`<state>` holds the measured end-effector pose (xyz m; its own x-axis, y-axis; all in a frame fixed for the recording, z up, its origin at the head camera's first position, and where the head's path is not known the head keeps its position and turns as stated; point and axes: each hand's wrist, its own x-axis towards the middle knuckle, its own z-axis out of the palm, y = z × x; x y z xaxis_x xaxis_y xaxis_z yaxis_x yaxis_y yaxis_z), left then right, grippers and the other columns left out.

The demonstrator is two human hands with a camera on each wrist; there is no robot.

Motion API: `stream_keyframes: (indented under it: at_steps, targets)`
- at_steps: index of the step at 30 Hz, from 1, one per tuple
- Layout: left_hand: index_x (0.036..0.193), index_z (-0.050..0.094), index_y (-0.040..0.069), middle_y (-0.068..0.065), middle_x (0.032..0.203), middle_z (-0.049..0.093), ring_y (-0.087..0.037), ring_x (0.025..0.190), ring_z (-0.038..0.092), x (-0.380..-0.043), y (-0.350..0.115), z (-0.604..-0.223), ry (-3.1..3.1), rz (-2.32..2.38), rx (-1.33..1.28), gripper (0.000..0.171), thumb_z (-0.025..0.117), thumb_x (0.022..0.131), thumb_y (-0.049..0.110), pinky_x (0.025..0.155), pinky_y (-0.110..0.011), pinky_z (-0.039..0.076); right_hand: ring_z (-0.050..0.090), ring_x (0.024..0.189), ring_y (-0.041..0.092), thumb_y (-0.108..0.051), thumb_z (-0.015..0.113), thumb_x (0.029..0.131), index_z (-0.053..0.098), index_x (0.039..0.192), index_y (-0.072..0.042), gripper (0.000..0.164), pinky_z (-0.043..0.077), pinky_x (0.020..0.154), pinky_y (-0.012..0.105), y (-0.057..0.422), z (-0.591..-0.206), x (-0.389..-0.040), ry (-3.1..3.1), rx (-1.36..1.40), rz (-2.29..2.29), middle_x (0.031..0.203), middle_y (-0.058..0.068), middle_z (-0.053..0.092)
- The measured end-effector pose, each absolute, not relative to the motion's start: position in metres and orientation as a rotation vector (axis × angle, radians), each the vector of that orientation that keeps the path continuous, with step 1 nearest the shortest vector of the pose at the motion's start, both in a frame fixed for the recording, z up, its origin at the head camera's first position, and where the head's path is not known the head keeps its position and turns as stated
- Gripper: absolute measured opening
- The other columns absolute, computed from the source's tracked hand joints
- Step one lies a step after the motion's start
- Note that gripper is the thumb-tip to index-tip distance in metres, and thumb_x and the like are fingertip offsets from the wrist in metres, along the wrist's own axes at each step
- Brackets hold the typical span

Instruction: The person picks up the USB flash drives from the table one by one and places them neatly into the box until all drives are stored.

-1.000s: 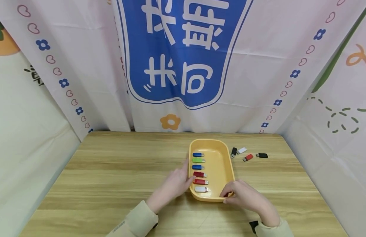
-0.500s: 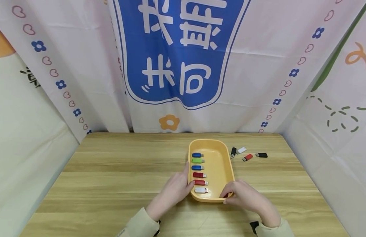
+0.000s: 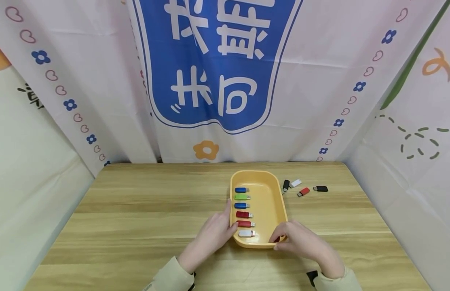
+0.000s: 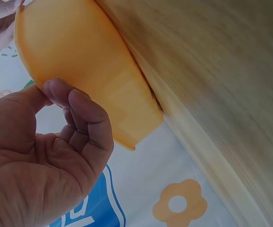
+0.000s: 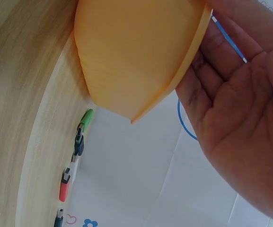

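The yellow tray [image 3: 263, 202] sits on the table, with several USB sticks, including a green USB stick [image 3: 242, 197] and a white USB stick [image 3: 246, 233], in a column along its left side. My left hand [image 3: 214, 231] pinches the tray's left rim between thumb and fingers, plain in the left wrist view. At the near right corner, my right hand [image 3: 301, 239] reaches over the rim with its fingers inside. A dark red USB stick [image 3: 277, 239] shows partly between its fingertips; most of it is hidden, and the right wrist view does not show it.
Beyond the tray's right side lie a black USB stick [image 3: 286, 185], a white one, a red USB stick [image 3: 303, 192] and another black one. In the right wrist view a green USB stick [image 5: 86, 118] lies near them. A printed curtain [image 3: 301, 101] hangs behind the table.
The head view has shifted slightly. My left hand has slid a little toward me along the tray's rim. The right hand stays at the near right corner.
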<state>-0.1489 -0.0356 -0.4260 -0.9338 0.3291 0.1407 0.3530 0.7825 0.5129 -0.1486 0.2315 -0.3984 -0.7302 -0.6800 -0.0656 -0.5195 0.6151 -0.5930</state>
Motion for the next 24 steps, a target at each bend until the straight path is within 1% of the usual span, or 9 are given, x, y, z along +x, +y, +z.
stream_keyframes:
  at_steps: [5,10,15,24]
  targets:
    - [0.151,0.030,-0.011,0.000,0.063,0.054,-0.004,0.045,0.039,-0.1479,-0.0362,-0.4261,-2.919,-0.867,-0.557,0.075,0.069,0.092,0.014,0.040,-0.018,0.035,0.063,0.082,-0.002,-0.014,0.078,0.084,0.079,0.090,-0.019,0.008,0.053,0.072,0.021,0.2308,-0.3969,-0.1487,2.555,-0.964,-0.797,0.090,-0.010,0.075]
    - [0.151,0.031,-0.010,-0.002,0.064,0.057,-0.004,0.045,0.039,-0.1460,-0.0356,-0.4264,-2.903,-0.872,-0.534,0.074,0.069,0.091,0.013,0.041,-0.017,0.035,0.063,0.081,-0.003,-0.014,0.078,0.084,0.079,0.090,-0.018,0.007,0.053,0.071,0.021,0.2299,-0.3960,-0.1484,2.550,-0.958,-0.796,0.090,-0.010,0.075]
    - [0.150,0.032,-0.011,0.000,0.060,0.050,-0.005,0.044,0.038,-0.1442,-0.0345,-0.4281,-2.898,-0.843,-0.509,0.075,0.070,0.089,0.011,0.040,-0.018,0.033,0.062,0.081,-0.003,-0.014,0.079,0.084,0.079,0.090,-0.018,0.007,0.053,0.071,0.021,0.2291,-0.3968,-0.1482,2.548,-0.960,-0.791,0.090,-0.009,0.075]
    - [0.148,0.034,-0.013,0.001,0.058,0.046,-0.006,0.044,0.037,-0.1444,-0.0342,-0.4277,-2.876,-0.818,-0.500,0.074,0.070,0.087,0.009,0.039,-0.018,0.031,0.064,0.083,0.000,-0.016,0.081,0.082,0.079,0.091,-0.019,0.009,0.053,0.072,0.022,0.2291,-0.3941,-0.1483,2.568,-0.956,-0.794,0.092,-0.009,0.075]
